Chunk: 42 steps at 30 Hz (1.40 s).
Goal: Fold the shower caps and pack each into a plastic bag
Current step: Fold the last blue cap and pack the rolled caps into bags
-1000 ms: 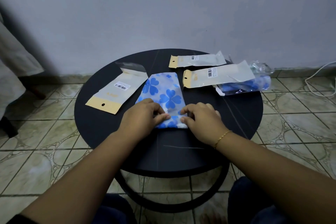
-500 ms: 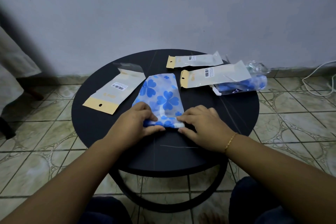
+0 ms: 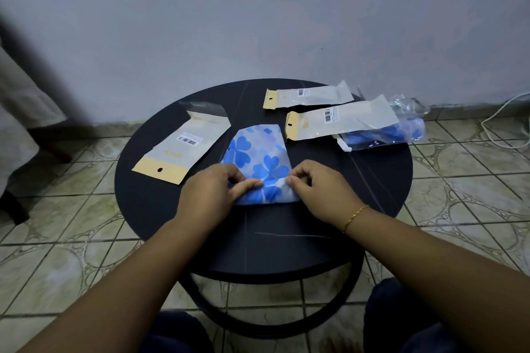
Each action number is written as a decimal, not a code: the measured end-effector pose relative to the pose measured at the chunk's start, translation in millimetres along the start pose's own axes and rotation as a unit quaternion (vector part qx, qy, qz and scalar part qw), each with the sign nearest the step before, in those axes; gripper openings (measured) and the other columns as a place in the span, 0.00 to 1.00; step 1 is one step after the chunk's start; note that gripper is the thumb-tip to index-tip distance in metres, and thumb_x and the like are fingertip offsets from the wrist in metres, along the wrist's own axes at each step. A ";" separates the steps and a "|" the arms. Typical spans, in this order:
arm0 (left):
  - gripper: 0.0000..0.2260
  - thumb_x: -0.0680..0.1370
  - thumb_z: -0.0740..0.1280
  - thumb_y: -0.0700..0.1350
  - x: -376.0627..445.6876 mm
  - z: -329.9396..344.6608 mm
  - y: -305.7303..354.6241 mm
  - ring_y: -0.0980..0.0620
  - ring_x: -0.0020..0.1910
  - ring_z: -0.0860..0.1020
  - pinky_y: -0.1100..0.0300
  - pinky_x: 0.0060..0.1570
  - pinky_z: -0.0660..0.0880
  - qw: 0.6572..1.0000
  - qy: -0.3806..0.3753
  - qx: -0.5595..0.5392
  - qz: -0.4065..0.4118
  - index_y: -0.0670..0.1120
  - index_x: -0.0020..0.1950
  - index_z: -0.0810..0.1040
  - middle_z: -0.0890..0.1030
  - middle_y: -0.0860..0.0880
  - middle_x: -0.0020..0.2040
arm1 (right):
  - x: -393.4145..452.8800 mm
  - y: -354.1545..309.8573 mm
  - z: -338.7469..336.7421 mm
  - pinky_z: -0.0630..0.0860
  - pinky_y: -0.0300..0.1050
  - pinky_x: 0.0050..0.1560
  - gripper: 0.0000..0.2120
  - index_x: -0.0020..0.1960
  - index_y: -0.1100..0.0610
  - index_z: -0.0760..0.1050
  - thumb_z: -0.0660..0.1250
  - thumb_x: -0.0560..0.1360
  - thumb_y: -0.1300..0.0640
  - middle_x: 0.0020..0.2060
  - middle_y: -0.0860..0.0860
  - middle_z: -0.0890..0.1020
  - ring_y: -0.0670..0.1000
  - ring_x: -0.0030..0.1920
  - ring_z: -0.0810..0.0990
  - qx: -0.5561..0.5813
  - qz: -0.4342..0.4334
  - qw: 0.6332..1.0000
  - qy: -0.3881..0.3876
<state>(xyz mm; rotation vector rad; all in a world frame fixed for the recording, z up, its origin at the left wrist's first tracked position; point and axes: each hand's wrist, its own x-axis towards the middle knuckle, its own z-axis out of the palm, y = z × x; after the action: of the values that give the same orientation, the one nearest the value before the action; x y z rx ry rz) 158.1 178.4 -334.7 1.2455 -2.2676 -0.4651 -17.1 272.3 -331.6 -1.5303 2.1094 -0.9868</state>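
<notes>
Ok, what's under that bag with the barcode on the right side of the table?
A packed bag with a blue-patterned cap inside pokes out from under the barcode bag, resting on the table. How far it runs underneath is hidden.

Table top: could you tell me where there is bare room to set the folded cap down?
On the round table, bare patches lie along the near edge below both hands, at the left rim below the left bag, and at the right rim below the packed cap. The back right is crowded with two bags. The shower cap fills the centre.
</notes>
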 end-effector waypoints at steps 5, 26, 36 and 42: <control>0.16 0.69 0.65 0.66 6.2 3.8 0.3 0.56 0.39 0.75 0.61 0.34 0.67 0.996 0.001 0.082 0.019 0.55 0.33 0.76 0.73 0.55 0.38 | 3.3 3.0 3.0 0.65 0.40 0.51 0.06 0.46 0.54 0.77 0.63 0.76 0.54 0.43 0.47 0.74 0.51 0.55 0.70 -0.065 0.006 0.998 -0.011; 0.22 0.63 0.70 0.65 -1.2 -10.7 -12.3 0.62 0.43 0.75 0.70 0.43 0.70 0.995 -0.057 -0.007 0.081 0.54 0.51 0.79 0.76 0.62 0.44 | -10.0 2.1 -8.6 0.61 0.45 0.59 0.13 0.59 0.47 0.72 0.59 0.77 0.45 0.53 0.43 0.77 0.47 0.55 0.70 -0.183 -0.141 0.972 -0.046; 0.20 0.64 0.69 0.68 4.3 -8.7 -1.3 0.55 0.35 0.76 0.56 0.36 0.71 0.998 -0.027 -0.012 -0.062 0.51 0.35 0.75 0.79 0.52 0.34 | 5.8 0.5 -4.9 0.67 0.34 0.37 0.03 0.43 0.53 0.78 0.68 0.74 0.54 0.33 0.45 0.77 0.43 0.35 0.73 0.067 0.014 0.998 -0.012; 0.16 0.66 0.72 0.62 10.5 0.5 -8.4 0.53 0.46 0.71 0.59 0.42 0.69 0.992 0.057 0.091 0.072 0.50 0.42 0.83 0.73 0.54 0.43 | 9.3 5.3 2.6 0.71 0.41 0.47 0.04 0.46 0.49 0.79 0.68 0.73 0.50 0.38 0.47 0.78 0.50 0.46 0.76 -0.049 0.011 0.998 0.026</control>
<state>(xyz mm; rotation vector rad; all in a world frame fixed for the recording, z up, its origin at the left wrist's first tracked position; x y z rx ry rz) 158.7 165.1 -336.7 1.1505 -2.3225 -0.1342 -22.3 263.8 -336.1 -1.5400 2.2346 -0.9385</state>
